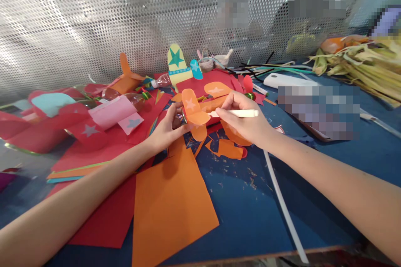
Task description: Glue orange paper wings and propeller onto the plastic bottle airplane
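Observation:
My left hand point(171, 128) grips the tail end of an orange paper airplane point(198, 113), its fingers partly hidden behind the tail fins. Pale stars mark the fin and the wing. Pinched in my right hand point(243, 116) is a white marker point(246, 113), its tip at the tail piece and its back end pointing right. The side of my right hand lies close to the airplane's body and covers part of it. Below are orange paper scraps point(230, 149) and a large orange sheet point(173, 208).
Red sheets point(103, 212) and red and pink paper airplanes point(111, 112) lie to the left. Behind stands a yellow airplane point(180, 69) with a green star. On the right are a white glue gun-like object point(290, 80), a white strip point(283, 204) and dried husks point(366, 64). Perforated metal point(94, 16) rises behind.

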`<control>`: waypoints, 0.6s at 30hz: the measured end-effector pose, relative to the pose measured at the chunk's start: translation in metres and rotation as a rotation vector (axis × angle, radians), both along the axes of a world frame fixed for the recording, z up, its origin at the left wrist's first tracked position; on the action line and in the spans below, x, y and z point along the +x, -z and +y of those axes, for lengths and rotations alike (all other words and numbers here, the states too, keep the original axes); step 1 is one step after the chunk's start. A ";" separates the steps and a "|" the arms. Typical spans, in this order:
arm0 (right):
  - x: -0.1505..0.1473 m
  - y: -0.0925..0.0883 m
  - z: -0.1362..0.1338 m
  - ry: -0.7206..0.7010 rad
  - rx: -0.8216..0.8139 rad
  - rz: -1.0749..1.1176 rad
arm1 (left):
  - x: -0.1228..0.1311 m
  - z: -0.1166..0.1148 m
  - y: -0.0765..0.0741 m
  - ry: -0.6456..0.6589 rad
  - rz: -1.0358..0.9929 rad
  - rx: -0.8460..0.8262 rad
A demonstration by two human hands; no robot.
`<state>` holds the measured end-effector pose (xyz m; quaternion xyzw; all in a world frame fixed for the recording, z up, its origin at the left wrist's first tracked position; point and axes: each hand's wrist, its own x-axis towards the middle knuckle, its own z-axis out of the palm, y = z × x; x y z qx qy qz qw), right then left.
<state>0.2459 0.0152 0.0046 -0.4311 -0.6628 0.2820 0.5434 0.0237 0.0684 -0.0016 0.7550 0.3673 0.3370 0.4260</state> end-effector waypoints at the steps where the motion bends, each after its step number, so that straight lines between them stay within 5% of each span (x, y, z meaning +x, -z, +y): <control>1: 0.000 0.000 0.000 0.000 0.001 0.000 | 0.000 0.000 0.000 0.003 -0.004 0.000; 18: 0.000 0.000 0.000 0.036 0.020 -0.012 | 0.000 0.001 0.001 0.039 -0.014 0.011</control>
